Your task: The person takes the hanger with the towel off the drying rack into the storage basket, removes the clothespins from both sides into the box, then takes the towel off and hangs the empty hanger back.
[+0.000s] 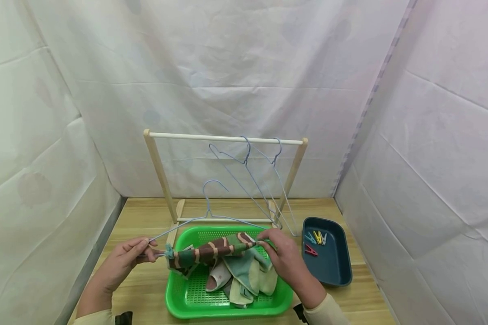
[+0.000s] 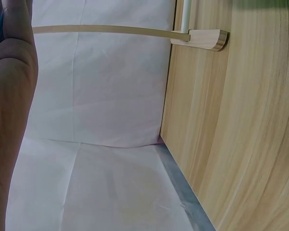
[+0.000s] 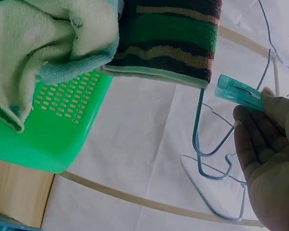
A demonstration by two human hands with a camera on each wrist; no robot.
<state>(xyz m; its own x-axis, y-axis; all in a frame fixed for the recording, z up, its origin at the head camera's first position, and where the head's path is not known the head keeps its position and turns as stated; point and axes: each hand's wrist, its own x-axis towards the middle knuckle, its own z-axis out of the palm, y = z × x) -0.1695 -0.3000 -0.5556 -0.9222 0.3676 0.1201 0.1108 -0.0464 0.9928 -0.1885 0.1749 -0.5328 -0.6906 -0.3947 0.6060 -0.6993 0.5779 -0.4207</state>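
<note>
A blue wire hanger [image 1: 208, 214] is held above the basket, its hook upward. My left hand [image 1: 126, 259] grips the hanger's left corner; only part of that hand [image 2: 12, 77] enters the left wrist view. Over the hanger's lower bar hangs a brown and green camouflage-pattern towel [image 1: 211, 250]. A teal clothespin [image 1: 169, 251] sits at the towel's left end. At its right end, my right hand [image 1: 284, 255] pinches another teal clothespin [image 3: 240, 92] between thumb and fingers. In the right wrist view its jaws are near the towel's corner; whether they touch it I cannot tell.
Below is a green basket [image 1: 227, 312] with crumpled cloths [image 1: 248, 275]. Behind it stands a wooden rack [image 1: 187, 136] with two blue hangers [image 1: 248, 153] on its rail. A dark tray [image 1: 331, 266] at right holds several clothespins [image 1: 318, 237]. White cloth walls surround the table.
</note>
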